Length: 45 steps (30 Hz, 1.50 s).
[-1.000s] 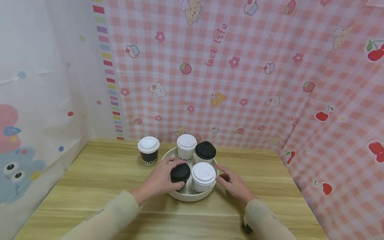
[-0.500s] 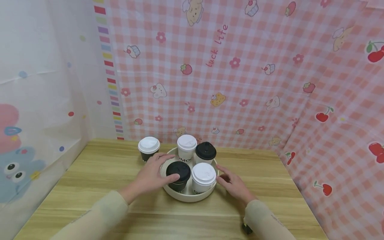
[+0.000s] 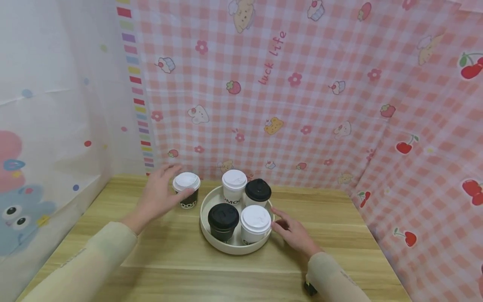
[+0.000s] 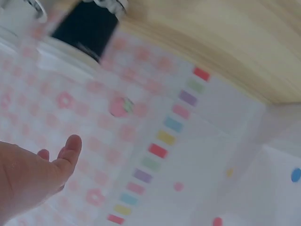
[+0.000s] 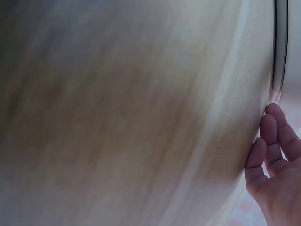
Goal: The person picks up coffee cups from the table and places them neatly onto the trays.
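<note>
My left hand (image 3: 156, 193) is spread beside a paper cup with a black body and white lid (image 3: 187, 191), its thumb in front of the lid's lower right part. Whether it touches the cup cannot be told. In the left wrist view that cup (image 4: 87, 30) hangs upside down in the picture, apart from the visible fingers (image 4: 70, 149). My right hand (image 3: 296, 234) rests with loosely bent fingers at the right rim of a round off-white tray (image 3: 237, 249). On the tray stand two white-lidded cups (image 3: 255, 220) and two black-lidded cups (image 3: 223, 218).
The wooden table (image 3: 181, 268) carries the tray near its middle. A checked pink cloth (image 3: 245, 105) stands behind, and a pale cloth (image 3: 75, 126) lies to the left. A small black object (image 3: 310, 288) sits by the right sleeve.
My left hand has let go of the black cup at the tray's front left and moved left and back to the white-lidded cup outside the tray. My right hand stays put.
</note>
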### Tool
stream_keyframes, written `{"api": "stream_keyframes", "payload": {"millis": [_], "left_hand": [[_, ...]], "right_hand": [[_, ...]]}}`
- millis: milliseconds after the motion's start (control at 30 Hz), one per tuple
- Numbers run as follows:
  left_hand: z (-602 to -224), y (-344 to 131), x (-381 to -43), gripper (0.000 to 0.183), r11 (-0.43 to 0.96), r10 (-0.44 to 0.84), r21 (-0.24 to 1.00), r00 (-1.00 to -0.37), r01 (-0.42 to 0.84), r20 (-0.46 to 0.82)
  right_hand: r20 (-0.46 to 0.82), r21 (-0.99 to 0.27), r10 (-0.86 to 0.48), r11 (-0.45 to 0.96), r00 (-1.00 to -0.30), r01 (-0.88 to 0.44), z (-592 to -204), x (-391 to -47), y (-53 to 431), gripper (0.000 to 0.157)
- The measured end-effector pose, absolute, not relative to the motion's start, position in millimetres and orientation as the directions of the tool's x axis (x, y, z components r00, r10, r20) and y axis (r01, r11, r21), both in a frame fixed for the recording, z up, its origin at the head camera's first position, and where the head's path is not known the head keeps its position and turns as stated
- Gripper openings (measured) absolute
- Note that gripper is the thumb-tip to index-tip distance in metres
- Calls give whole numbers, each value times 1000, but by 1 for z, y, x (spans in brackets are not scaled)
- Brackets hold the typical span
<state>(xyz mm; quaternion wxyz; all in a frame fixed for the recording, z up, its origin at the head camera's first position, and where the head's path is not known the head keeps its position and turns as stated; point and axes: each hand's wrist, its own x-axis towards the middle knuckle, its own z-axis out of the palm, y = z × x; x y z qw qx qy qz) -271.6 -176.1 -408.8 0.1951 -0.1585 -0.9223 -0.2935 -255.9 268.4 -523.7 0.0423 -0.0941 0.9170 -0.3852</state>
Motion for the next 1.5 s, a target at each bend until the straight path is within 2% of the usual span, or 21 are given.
{"api": "stream_keyframes", "payload": {"millis": [267,500,733,900,1267,1500], "left_hand": [[-391,-193,-306,92,806,148,496,-922,322,359],[-399,-186,-325,100,839,160,469,-949,275,270],[-414,-176,-340,94,843,176,469,-959,263,221],[-424,-173,-344,96,869,184,429,-965,248,186],[-443,-172,-348,91,850,181,467,-968,244,175],[-449,-169,-348,93,859,193,446,-966,252,173]], "right_hand": [[-9,-715,-202,686,-979,-135,-522,-256,268,61],[0,-713,-211,685,-978,-147,-524,-255,269,61],[-7,-716,-212,683,-977,-144,-522,-253,270,61],[-2,-721,-217,677,-976,-149,-523,-254,270,61],[-2,-731,-220,666,-976,-149,-522,-254,268,61],[-5,-726,-219,672,-976,-147,-522,-254,269,61]]}}
